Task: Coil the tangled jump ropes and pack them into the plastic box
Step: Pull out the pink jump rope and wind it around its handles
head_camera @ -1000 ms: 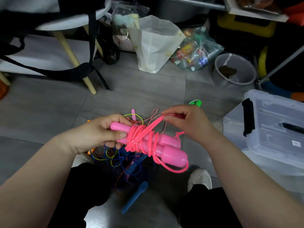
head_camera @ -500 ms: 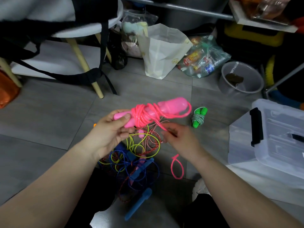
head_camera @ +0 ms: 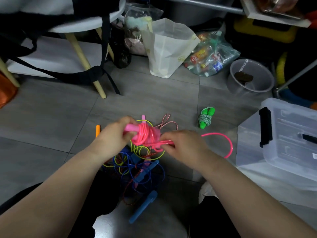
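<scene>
1. Left hand (head_camera: 113,137) is gripping the pink handles (head_camera: 130,128), fingers curled, now lower, over the tangle (head_camera: 137,169).
2. Pink rope (head_camera: 145,136) is sitting wound round them, between the hands.
3. Right hand (head_camera: 184,146) is pinching the tail (head_camera: 229,145), now swinging out right; tying off is probably nearing.
4. Box (head_camera: 283,134) is waiting at right, rope not yet in it.

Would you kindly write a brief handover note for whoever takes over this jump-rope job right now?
Left hand grips the pink rope by its handles, most cord wound round them. Right hand pinches its loose tail, which loops out rightward.
Green rope lies coiled on the floor. Blue, yellow and red-white ropes lie tangled below the hands. Plastic box stands at right, lid apparently on.
Done: green coiled. Left: finish pink, untangle and coil the rest, pack all.
</scene>
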### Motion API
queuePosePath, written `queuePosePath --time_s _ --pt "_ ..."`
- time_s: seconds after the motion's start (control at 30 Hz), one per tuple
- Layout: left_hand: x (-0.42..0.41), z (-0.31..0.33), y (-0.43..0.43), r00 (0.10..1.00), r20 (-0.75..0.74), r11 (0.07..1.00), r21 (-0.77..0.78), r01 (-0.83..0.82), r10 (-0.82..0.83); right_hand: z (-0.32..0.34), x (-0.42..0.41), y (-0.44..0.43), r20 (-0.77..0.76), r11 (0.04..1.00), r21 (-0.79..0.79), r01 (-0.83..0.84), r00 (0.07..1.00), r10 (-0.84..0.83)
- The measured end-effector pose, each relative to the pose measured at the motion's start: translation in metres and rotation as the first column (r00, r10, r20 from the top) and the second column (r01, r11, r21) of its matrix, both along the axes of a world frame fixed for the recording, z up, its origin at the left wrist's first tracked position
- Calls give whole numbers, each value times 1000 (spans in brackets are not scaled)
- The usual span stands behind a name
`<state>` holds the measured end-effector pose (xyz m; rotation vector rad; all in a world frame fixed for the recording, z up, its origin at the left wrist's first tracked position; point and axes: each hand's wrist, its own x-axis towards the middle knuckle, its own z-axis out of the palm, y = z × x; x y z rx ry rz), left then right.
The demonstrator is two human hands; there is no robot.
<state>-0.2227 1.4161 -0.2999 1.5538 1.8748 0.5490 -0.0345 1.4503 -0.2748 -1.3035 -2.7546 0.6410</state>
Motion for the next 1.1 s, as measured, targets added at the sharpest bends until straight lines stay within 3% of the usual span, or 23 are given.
queuePosePath --time_s 0.1,0.23,0.4,0.6,0.67,0.7,0.73,0.77,0.8,0.83,0.9,0.93,1.0,1.1 --pt "1 4 -2 979 150 984 -93 153 -138 7 8 9 -77 996 -47 79 994 -82" --pt "1 15 -2 861 503 957 -210 200 -69 8 17 19 -249 964 -206 168 944 -218" --pt "-2 20 -6 744 664 926 -233 296 -71 9 19 21 -404 891 -430 147 851 -336" --pt "-4 17 -6 476 874 941 -237 241 99 7 22 27 -514 832 -542 115 737 -438" --pt "1 16 -6 388 910 950 -239 200 147 10 22 29 -529 761 -646 62 682 -505" --pt "5 17 -7 329 928 954 -242 180 173 10 17 28 -542 735 -673 90 617 -571" --pt "9 17 -7 265 944 957 -245 159 197 6 10 28 -571 733 -635 245 490 -659" --pt "12 17 -6 212 952 958 -254 135 222 -1 8 30 -625 667 -539 514 287 -726" --pt "15 18 -5 170 956 960 -261 105 241 -12 8 34 -707 608 -452 653 154 -691" --pt "17 18 -4 142 954 959 -276 68 264 -16 10 32 -676 650 -492 580 215 -704" --pt "21 18 -1 127 944 952 -306 -18 306 -14 8 22 -479 697 -667 262 566 -671" --pt "22 17 0 139 937 947 -317 -54 322 -18 11 23 -428 704 -665 250 644 -634" --pt "25 17 1 174 920 935 -332 -128 351 -21 11 24 -381 770 -541 337 718 -582" --pt "26 19 5 175 910 911 -328 -251 376 -22 1 18 -375 836 -453 309 785 -493"
